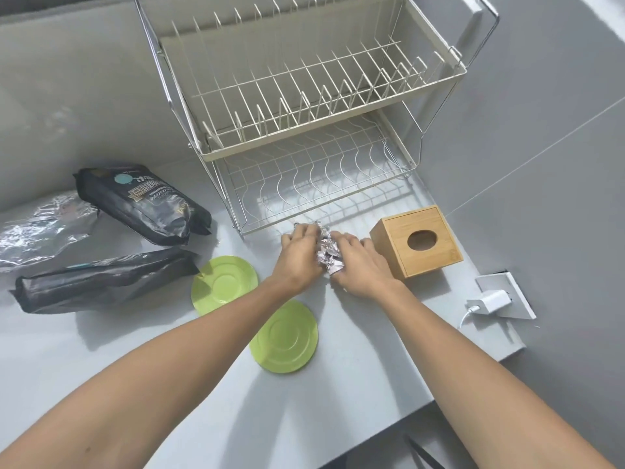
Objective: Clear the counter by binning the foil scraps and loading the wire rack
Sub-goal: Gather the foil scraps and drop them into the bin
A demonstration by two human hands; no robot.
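**Two hands gathering foil; rack not yet loaded**

Two steps make up the task, and the first is in hand: collecting the foil scraps. Both hands are cupped around the foil, left hand on one side, right hand on the other, fingers curled inward and pressing the crumpled pieces together between the palms. The foil rests on the counter, just in front of the lower tier of the rack and just beside the wooden box.

**Position of task items**

- Foil: between the two hands, touching both, at the front edge of the rack.
- Saucers: two green ones, near saucer and far saucer, lie flat on the counter, close to the left forearm. The far one is partly covered by it.
- Rack: both tiers carry nothing.
- Bin: not in view. Whether the wooden box with the oval hole serves as the bin cannot be told.

**Next move, as judged**

1. Close the scraps into one wad so no piece drops on lifting.
2. Lift clear of the rack wires and carry the wad to the bin.
3. Return for the saucers and stand them in the rack slots.

Three foil-like bags lie at the far left, two dark bags and one silver bag, well apart from the hands.
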